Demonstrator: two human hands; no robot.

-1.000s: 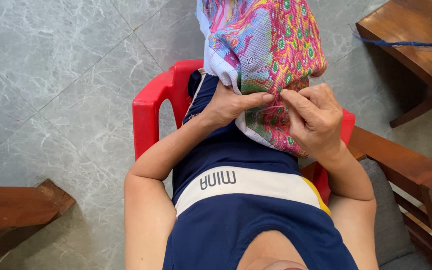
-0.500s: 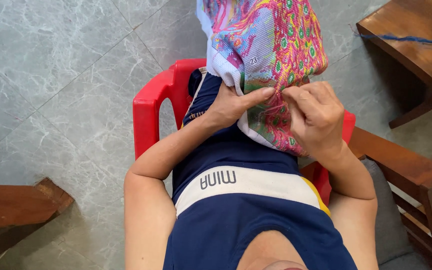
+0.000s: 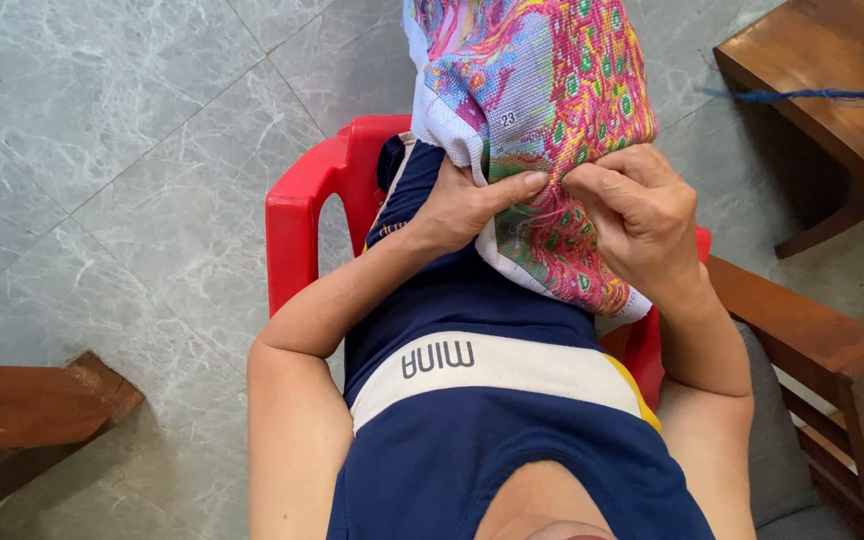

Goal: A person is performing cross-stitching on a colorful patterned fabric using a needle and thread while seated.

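Still pinching embroidered cloth [image 3: 537, 110], both hands (barely shifted), left hand [image 3: 462, 205], right hand [image 3: 632, 215].

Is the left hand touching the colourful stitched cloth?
Touching. The head view shows the left hand pressing its thumb onto the colourful stitched cloth.

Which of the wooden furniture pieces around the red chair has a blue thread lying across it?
The brown wooden table at the upper right: a thin blue thread runs across its top. The wooden piece at lower left and the wooden armrest at right carry none.
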